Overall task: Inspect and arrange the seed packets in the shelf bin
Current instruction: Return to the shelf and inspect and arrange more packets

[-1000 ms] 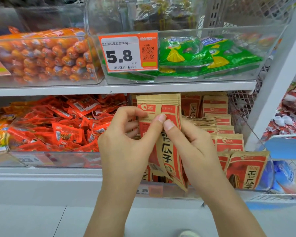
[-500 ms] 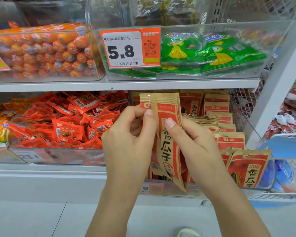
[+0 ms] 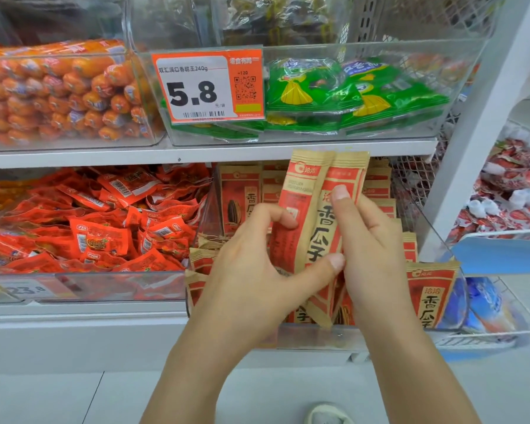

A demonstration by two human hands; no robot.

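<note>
Two sunflower seed packets (image 3: 318, 215) held upright above shelf bin (image 3: 318, 335), front edge. Left hand (image 3: 251, 280) pinching lower part; right hand (image 3: 367, 240) gripping right side. Probably light, crinkly, slippery; best pinched at flat sealed edges.

White metal shelving (image 3: 214, 154) carries clear plastic bins on two levels. Upper shelf: a bin of orange sausages (image 3: 58, 93) beside a bin of green snack packets (image 3: 349, 96) with a 5.8 price tag (image 3: 208, 85). Lower shelf (image 3: 83, 310): a bin of red snack packets (image 3: 98, 228) beside the bin of seed packets (image 3: 432, 298).
</note>
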